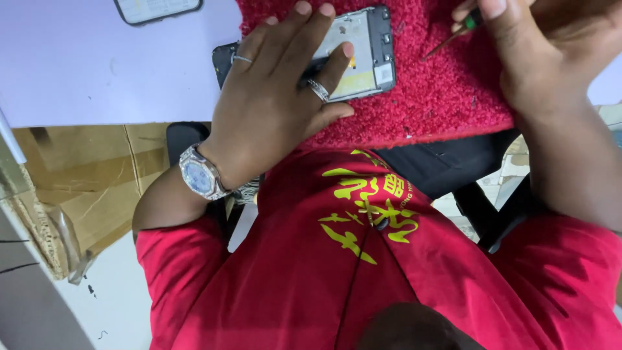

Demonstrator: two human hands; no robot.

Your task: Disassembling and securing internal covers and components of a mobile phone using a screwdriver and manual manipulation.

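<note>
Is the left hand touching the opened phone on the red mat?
Touching. The head view shows the left hand lying flat on the opened phone, its fingers pressing the exposed inside, with no gap between them.

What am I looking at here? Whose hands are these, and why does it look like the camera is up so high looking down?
The camera sits on a person's head and looks straight down, so you see their red shirt at the bottom and their two bare hands above it.

The left hand, with rings and a wristwatch, presses flat on an opened phone whose back cover is off, so its insides show. The phone lies on a fuzzy red mat.

The right hand holds a thin screwdriver with a green handle. Its tip points down toward the mat, beside the phone.

Under the mat is a pale table. Another phone peeks in at the top edge, and brown cardboard lies lower down on the left.
</note>
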